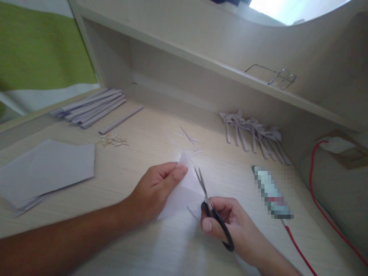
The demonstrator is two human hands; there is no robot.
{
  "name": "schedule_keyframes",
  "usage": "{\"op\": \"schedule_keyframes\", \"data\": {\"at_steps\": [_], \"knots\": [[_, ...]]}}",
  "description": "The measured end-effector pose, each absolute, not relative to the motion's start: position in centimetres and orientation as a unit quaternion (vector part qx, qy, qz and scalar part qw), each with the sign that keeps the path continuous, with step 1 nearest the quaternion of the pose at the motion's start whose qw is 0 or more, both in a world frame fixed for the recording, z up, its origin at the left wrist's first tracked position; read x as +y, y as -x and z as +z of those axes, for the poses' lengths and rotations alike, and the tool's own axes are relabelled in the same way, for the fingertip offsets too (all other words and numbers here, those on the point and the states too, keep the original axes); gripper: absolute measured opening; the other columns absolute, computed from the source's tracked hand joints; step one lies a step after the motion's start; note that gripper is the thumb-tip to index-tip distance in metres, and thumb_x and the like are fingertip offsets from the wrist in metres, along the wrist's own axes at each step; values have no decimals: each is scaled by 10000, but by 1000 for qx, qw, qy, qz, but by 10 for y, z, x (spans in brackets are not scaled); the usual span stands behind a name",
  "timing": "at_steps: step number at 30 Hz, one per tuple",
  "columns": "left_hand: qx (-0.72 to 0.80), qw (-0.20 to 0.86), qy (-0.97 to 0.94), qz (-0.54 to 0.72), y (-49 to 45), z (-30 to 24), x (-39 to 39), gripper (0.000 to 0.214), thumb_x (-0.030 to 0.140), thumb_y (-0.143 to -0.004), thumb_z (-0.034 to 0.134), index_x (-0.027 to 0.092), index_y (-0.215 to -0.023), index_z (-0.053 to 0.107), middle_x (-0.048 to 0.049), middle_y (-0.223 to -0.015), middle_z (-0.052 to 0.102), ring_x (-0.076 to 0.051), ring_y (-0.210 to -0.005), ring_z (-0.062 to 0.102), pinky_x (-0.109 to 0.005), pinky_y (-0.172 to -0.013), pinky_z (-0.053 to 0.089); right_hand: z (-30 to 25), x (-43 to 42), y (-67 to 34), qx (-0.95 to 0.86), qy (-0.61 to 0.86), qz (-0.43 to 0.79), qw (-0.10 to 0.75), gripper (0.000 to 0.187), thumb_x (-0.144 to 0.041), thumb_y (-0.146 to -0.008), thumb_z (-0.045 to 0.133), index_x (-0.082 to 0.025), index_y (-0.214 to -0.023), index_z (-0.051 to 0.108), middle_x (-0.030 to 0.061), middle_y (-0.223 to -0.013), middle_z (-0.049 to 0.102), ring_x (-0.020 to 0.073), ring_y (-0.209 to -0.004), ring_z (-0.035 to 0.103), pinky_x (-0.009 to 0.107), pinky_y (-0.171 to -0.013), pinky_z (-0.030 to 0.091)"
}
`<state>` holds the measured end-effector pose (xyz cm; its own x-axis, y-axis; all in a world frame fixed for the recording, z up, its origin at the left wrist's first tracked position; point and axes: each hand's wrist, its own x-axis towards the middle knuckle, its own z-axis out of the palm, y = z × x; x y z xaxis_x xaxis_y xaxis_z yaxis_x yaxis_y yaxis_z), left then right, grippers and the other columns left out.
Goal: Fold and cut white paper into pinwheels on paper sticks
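My left hand (pixel 161 184) pinches a folded sheet of white paper (pixel 189 188) near its pointed top, thumb pressed on its face. In my right hand (pixel 230 222) is a pair of scissors (pixel 205 188) with black handles, thumb and fingers at the loops. The blades are slightly parted, pointing up along the paper's right edge. Thin paper strips (pixel 188 136) lie on the table just beyond the paper. Another narrow strip (pixel 193 213) shows beside the scissor handles.
Paper sheets (pixel 54 165) lie stacked at left, below a small pile of pale bits (pixel 113 140). Rolled paper tubes (pixel 92 107) lie behind. Paper pinwheel-like pieces on sticks (pixel 253 132) rest at back right, near a blurred phone (pixel 271 193) with a red cable (pixel 299 245). A shelf (pixel 201 51) overhangs the back.
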<state>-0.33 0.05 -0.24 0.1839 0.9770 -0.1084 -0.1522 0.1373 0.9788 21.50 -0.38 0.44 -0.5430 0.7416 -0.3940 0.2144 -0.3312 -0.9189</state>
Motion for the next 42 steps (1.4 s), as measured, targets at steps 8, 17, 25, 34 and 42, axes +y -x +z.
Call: {"op": "schedule_keyframes", "data": {"at_steps": [8, 17, 25, 34, 42], "knots": [[422, 580, -524, 459, 3, -2, 3, 411, 439, -943, 616, 159, -662, 509, 63, -613, 406, -61, -544, 364, -162, -462, 297, 3, -5, -216, -545, 439, 689, 190, 430, -469, -695, 876, -151, -677, 588, -61, -599, 387, 83, -573, 279, 222, -505, 231], [415, 621, -516, 420, 3, -3, -1, 329, 456, -908, 651, 148, -796, 634, 18, -705, 562, -93, -609, 483, -194, -515, 361, 2, -8, -215, -540, 439, 693, 187, 420, -448, -697, 883, -148, -679, 589, -63, -600, 401, 80, -570, 293, 221, -506, 231], [425, 599, -515, 442, 3, -3, 0, 314, 469, -908, 653, 157, -879, 669, -12, -781, 642, -122, -667, 540, -216, -563, 409, 2, -7, -215, -537, 439, 696, 185, 420, -458, -694, 883, -146, -695, 601, -63, -607, 408, 78, -569, 293, 216, -507, 242], [434, 578, -521, 454, 3, -5, 1, 312, 476, -926, 625, 165, -897, 635, -33, -848, 680, -145, -714, 572, -229, -592, 428, 7, -7, -211, -544, 450, 686, 177, 449, -489, -682, 880, -147, -693, 590, -59, -606, 404, 83, -575, 298, 222, -508, 242], [425, 603, -503, 450, 3, -2, 0, 310, 472, -915, 629, 165, -870, 621, -18, -801, 657, -131, -665, 541, -218, -557, 408, 6, -6, -211, -548, 459, 678, 171, 463, -510, -689, 869, -154, -689, 573, -56, -618, 400, 86, -579, 302, 228, -510, 234]]}}
